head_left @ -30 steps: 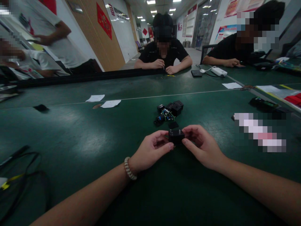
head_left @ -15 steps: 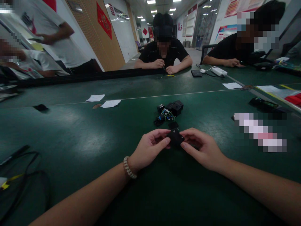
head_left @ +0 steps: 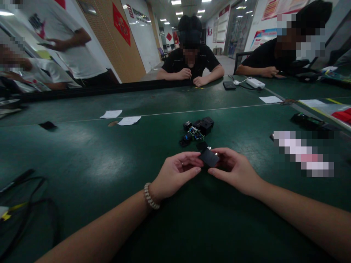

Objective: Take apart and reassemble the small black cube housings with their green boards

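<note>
Between my hands is a small black plug housing (head_left: 210, 158), its flat face turned up and two shiny metal prongs showing at its far edge. My left hand (head_left: 178, 170) has its fingertips at the housing's left side, with the thumb a little below. My right hand (head_left: 237, 168) grips the right side, fingers behind and thumb at the near edge. Just beyond lies a flat black piece (head_left: 202, 146), partly behind the housing. Farther on are a pile of small circuit boards (head_left: 195, 133) with blue parts and several black housings (head_left: 205, 125).
Black cables (head_left: 33, 179) lie on the green table (head_left: 90, 175) at left. Paper slips (head_left: 129, 120) lie near the table seam. A blurred-out pinkish object (head_left: 304, 155) and a dark device (head_left: 309, 120) lie at right. Across the table sits a person (head_left: 192, 62), near a white power strip (head_left: 255, 83).
The black housing has been turned in my hands, so a flat face and the prongs now show. My left thumb has come away from its top. The standing person at left has shifted slightly.
</note>
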Available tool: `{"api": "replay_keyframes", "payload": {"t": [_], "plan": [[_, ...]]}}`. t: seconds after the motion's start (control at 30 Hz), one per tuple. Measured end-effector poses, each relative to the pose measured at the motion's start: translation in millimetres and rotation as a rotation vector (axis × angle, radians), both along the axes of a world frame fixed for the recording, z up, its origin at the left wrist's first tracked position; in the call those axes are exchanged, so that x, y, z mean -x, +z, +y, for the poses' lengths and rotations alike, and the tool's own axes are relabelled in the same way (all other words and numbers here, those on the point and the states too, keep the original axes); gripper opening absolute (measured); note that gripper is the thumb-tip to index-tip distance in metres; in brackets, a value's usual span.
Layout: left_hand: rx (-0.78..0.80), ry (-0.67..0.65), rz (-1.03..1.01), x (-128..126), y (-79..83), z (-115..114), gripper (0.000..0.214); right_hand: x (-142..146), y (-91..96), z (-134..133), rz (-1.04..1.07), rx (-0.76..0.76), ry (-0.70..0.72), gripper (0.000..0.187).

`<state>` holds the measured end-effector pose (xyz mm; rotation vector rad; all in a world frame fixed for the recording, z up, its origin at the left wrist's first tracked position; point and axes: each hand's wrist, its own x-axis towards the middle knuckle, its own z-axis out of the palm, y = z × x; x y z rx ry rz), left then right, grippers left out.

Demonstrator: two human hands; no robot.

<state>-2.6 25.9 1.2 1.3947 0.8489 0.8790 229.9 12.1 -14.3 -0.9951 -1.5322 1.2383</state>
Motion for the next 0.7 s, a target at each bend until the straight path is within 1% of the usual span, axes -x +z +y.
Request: {"api": "replay_keyframes", "payload": {"t": [0.2, 0.27, 0.33, 0.5, 0.7], "plan": [[-0.097, 0.039, 0.109, 0.4, 0.8, 0.0, 0.030, -3.3, 4.4, 1.1, -0.040, 0.054, 0.056, 0.032], [-0.123, 0.041, 0.122, 0.5, 1.6, -0.3, 0.025, -3.8, 4.1, 1.6, -0.020, 0.083, 0.091, 0.033], [-0.108, 0.013, 0.087, 0.2, 2.1, -0.7, 0.022, -3.6, 3.2, 2.1, 0.010, 0.106, 0.122, 0.038], [-0.005, -0.057, 0.003, -0.1, 2.5, -1.2, 0.034, -2.1, 3.4, 2.4, 0.019, 0.106, 0.137, 0.047], [0.064, -0.105, -0.028, 2.1, 3.7, 0.1, 0.043, -2.2, 5.5, 1.2, -0.012, 0.075, 0.145, 0.047]]}}
